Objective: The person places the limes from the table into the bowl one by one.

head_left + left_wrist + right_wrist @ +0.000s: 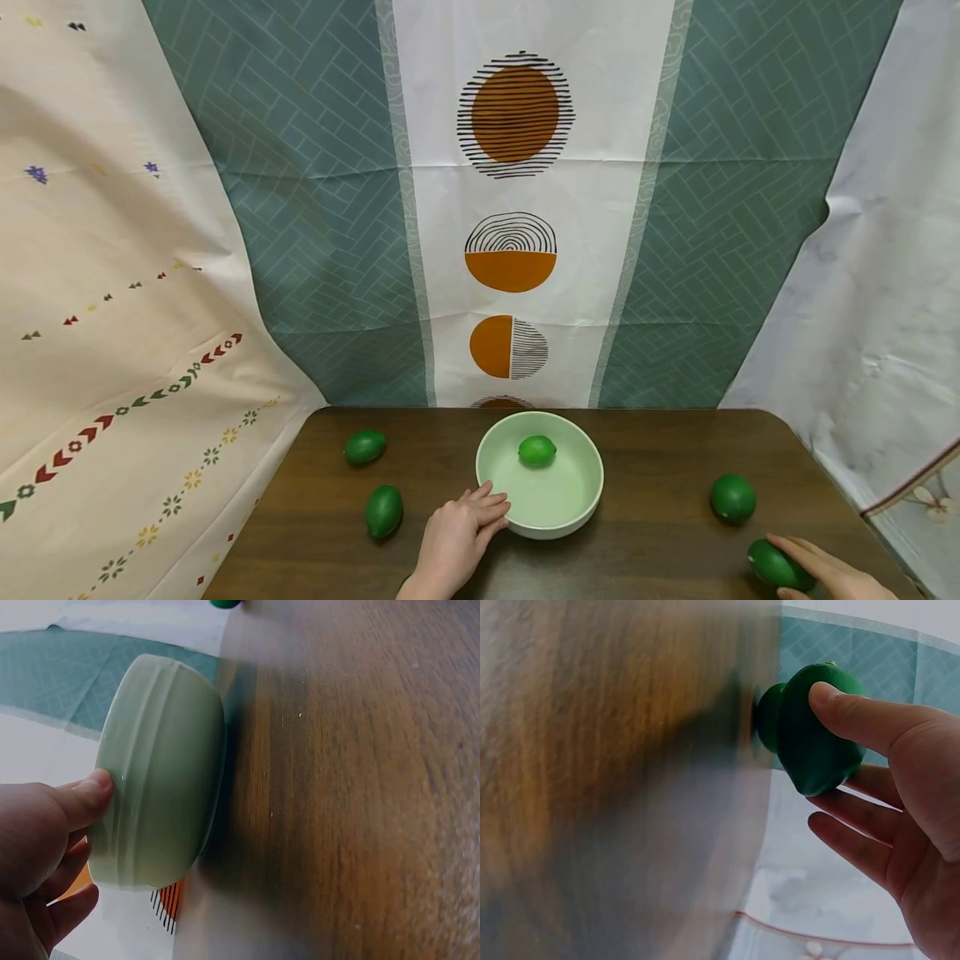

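Note:
A pale green bowl (555,521) stands at the middle of the table, with one bright green lime (537,451) inside. My left hand (463,537) holds its near-left rim; in the left wrist view the thumb (96,787) presses the bowl's outer wall (169,772), the other fingers partly hidden behind it. Far to the right, my right hand (828,571) grips a dark green lime (776,565) between thumb and fingers. The right wrist view shows that lime (817,742) close over the wooden surface, overlapping another lime (768,716) behind it.
Two dark limes, a farther lime (365,447) and a nearer lime (384,512), lie left of the bowl. Another lime (732,498) sits just beyond my right hand. A green sliver shows beside my left wrist. Patterned cloth (517,192) hangs behind the brown table (652,467).

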`<state>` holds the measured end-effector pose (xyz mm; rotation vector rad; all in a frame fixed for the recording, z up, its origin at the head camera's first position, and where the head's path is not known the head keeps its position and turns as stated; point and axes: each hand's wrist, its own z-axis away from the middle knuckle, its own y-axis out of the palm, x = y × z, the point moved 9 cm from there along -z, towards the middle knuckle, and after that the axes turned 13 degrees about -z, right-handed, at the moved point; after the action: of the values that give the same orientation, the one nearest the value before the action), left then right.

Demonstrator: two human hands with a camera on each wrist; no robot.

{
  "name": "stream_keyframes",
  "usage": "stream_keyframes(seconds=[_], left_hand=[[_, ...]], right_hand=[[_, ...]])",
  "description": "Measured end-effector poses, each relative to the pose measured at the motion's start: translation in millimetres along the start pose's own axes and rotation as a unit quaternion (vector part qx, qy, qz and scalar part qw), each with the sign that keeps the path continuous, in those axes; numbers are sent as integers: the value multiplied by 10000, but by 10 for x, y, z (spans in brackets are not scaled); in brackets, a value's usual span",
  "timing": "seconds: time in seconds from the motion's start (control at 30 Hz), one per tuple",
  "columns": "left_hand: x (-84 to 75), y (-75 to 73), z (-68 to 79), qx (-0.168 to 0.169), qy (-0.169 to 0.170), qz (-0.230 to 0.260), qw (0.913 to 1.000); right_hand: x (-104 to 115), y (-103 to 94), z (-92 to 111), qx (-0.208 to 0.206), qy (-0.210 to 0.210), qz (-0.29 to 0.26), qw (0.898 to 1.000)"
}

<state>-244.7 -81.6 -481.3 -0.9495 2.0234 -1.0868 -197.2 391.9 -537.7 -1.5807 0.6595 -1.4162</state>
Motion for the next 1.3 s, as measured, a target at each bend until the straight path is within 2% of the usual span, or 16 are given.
stream_keyframes(seconds=[0.17,0.33,0.53,0.67,1.0,1.3], left_hand=[[0,-7,-8,-24,18,-5,10000],[-3,-11,-4,-11,-11,12,10000],[-7,-20,4,-12,-28,53,10000],[-5,-21,6,-9,-34,54,10000],[-8,-14,3,19,-6,-15,10000],[-12,-10,-6,112,-53,4,9999]], right_hand=[[151,-75,-22,-268,92,86,9996],[357,-143,-22,-764,-438,136,9960],[659,-227,-41,-1601,-1284,340,9781],[829,-270,-53,-1947,-1699,495,9648],[1084,-314,-149,-1888,-1800,367,9647],[1264,-359,-195,-2112,-1836,348,9594]])
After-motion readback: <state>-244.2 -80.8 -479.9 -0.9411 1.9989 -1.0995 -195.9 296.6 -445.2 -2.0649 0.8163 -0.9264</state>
